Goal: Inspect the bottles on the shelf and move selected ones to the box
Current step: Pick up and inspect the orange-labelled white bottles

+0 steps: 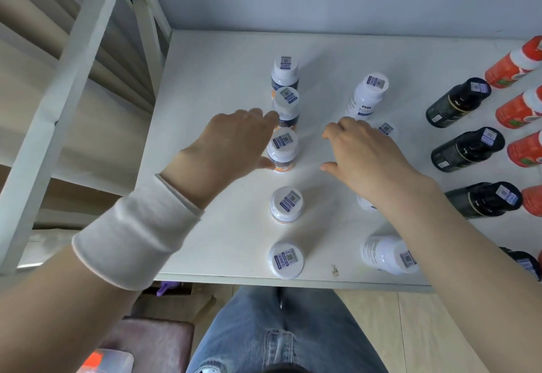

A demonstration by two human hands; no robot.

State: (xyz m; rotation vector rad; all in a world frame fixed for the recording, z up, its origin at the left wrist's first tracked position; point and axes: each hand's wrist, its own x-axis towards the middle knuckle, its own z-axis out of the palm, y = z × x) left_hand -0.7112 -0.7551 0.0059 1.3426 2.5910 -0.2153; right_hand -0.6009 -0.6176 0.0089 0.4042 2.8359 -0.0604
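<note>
On the shelf (223, 58) the white bottles (286, 70) stand upright in two columns running away from the person, each cap bearing a sticker. The left hand (231, 141), a wristband (137, 231) on its wrist, reaches to the left column with fingers straight and spread. Its thumb is just beside the near side of the middle bottle (283, 149), its fingertips (271, 116) are at the side of the next bottle back, and it clasps nothing. The right hand (366, 152) hovers palm down over the right column, thumb and fingers apart and holding nothing. A cap (385, 129) peeks out just past its knuckles; whether the hand touches that bottle cannot be told. The right forearm hides most of another white bottle nearer the person. Further right stands a column of dark bottles (466, 149), and at the frame's edge orange bottles (516, 111). Jeans (278, 328) show below the shelf's front edge.
</note>
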